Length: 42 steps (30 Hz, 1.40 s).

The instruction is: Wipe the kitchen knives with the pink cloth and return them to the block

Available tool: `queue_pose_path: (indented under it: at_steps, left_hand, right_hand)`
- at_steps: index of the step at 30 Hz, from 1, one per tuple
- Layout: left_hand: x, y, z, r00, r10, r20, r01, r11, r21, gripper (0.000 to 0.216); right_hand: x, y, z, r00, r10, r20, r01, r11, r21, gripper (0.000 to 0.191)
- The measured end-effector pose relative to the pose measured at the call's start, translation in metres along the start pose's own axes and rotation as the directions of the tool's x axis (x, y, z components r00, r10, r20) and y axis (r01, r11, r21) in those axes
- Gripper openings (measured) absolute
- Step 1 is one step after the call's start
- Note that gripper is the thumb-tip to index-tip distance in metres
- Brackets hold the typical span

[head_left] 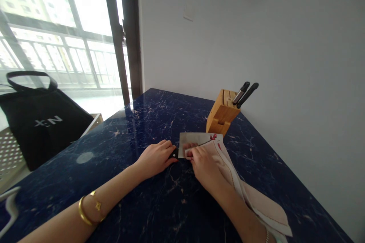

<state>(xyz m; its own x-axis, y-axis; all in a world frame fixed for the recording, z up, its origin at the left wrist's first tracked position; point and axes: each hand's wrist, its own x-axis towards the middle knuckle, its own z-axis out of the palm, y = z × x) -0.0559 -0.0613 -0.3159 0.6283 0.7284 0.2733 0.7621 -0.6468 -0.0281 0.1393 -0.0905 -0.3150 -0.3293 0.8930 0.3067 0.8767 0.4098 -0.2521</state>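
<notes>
My left hand [157, 158] is closed around the black handle of a cleaver [194, 138], whose broad shiny blade points right above the table. Against the blade's near side, my right hand [205, 165] pinches a pale pink cloth [228, 167]. The cloth trails from my fingers to the right, over the table beside my forearm. Red shapes show on the blade near its far end; whether they are printed or reflected I cannot tell. Just behind the blade stands a wooden knife block [221, 112] with two dark-handled tools [247, 95] in its slots.
The dark blue marbled table [159, 114] reaches back to a pale wall [242, 26]. On the left, a black bag [45, 121] rests on a white perforated basket [10, 155]. A white curved object [11, 209] lies at the lower left, by a bright window.
</notes>
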Motion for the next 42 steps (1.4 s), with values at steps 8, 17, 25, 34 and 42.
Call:
queue_pose_path:
  at_steps: [8,17,25,34,42]
  left_hand:
    - [0.0,0.002,-0.002,1.0,0.03,0.003,-0.03,1.0,-0.008,0.035]
    - [0.0,0.009,-0.003,0.999,0.032,0.02,-0.031,0.999,-0.03,0.03]
    - [0.001,0.01,-0.004,0.999,0.037,0.021,-0.036,0.999,-0.032,0.03]
    - [0.002,0.009,-0.004,0.999,0.034,0.022,-0.032,0.998,-0.054,0.029]
    - [0.0,0.01,-0.005,0.999,0.033,0.019,-0.032,0.998,-0.05,0.03]
  right_hand:
    - [0.007,0.005,-0.009,0.987,0.129,-0.093,-0.121,0.989,0.085,0.018]
    - [0.006,-0.016,0.004,0.993,0.026,-0.118,0.0,0.975,0.221,0.018]
    - [0.009,-0.016,-0.001,0.985,0.099,-0.145,-0.06,0.966,0.251,0.012]
    - [0.006,-0.017,0.002,0.995,0.067,-0.071,-0.048,0.969,0.242,0.012]
    - [0.005,-0.018,0.003,0.996,0.036,-0.082,-0.019,0.978,0.206,0.014]
